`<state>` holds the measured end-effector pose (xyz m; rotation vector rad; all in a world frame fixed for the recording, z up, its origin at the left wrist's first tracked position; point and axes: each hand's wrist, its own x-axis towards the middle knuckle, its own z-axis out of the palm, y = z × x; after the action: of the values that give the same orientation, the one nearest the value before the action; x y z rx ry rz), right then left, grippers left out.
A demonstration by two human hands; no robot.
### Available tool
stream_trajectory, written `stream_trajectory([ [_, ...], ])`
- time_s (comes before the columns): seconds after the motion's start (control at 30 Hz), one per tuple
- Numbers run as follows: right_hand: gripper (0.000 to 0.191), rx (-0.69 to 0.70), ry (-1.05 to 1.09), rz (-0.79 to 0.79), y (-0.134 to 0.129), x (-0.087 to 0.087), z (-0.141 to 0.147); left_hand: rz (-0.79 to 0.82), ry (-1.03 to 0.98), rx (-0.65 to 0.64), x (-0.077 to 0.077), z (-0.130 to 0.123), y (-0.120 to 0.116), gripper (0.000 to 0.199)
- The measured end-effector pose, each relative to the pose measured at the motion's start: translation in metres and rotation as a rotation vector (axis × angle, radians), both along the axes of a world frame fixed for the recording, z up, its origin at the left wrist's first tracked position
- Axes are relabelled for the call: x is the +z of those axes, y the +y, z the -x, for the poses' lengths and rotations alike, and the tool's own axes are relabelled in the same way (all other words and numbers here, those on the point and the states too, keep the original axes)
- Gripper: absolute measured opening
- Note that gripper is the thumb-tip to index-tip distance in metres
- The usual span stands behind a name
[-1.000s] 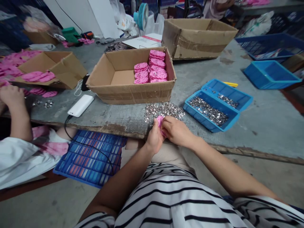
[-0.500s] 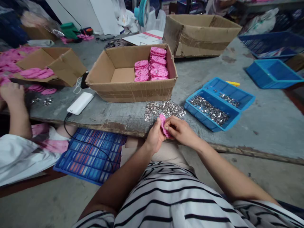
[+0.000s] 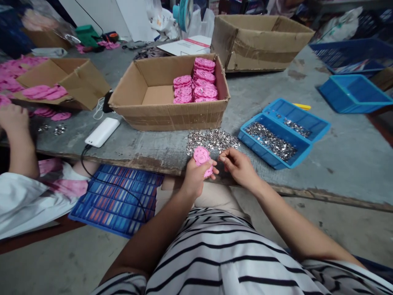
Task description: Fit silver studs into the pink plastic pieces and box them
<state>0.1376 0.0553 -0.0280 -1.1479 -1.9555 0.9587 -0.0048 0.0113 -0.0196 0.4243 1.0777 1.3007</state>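
Left hand (image 3: 193, 177) grips a flat, wavy-edged pink oval (image 3: 201, 155), partly hidden, on the near side of the shiny metal bits (image 3: 213, 139). Right hand (image 3: 241, 169) curls nearby; I cannot tell if it pinches anything.

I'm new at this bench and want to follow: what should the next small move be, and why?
Perhaps bring the right hand to the pink piece: the left hand holds it, while the right is apart, seemingly pinching. Whether it grips anything is unclear.
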Motion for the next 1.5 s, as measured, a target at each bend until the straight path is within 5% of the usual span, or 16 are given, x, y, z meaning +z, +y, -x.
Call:
stream_trajectory([
  [0.3, 0.015, 0.133, -0.021, -0.307, -0.004, -0.002, 0.0, 0.016, -0.019, 0.005, 0.003, -0.004, -0.001, 0.054],
  [0.57, 0.012, 0.108, 0.173, -0.223, -0.004, -0.003, -0.002, 0.032, -0.069, -0.042, 0.005, -0.004, 0.0, 0.052],
  [1.1, 0.01, 0.116, 0.144, -0.231, -0.005, 0.006, -0.002, -0.019, 0.03, -0.018, 0.006, -0.004, -0.001, 0.046],
  [1.4, 0.021, 0.225, 0.034, -0.181, -0.003, 0.011, -0.007, 0.006, -0.047, -0.142, 0.004, 0.003, -0.003, 0.049],
  [1.5, 0.023, 0.139, 0.052, -0.151, -0.002, 0.01, -0.006, -0.016, -0.096, -0.151, 0.003, 0.002, -0.003, 0.042],
])
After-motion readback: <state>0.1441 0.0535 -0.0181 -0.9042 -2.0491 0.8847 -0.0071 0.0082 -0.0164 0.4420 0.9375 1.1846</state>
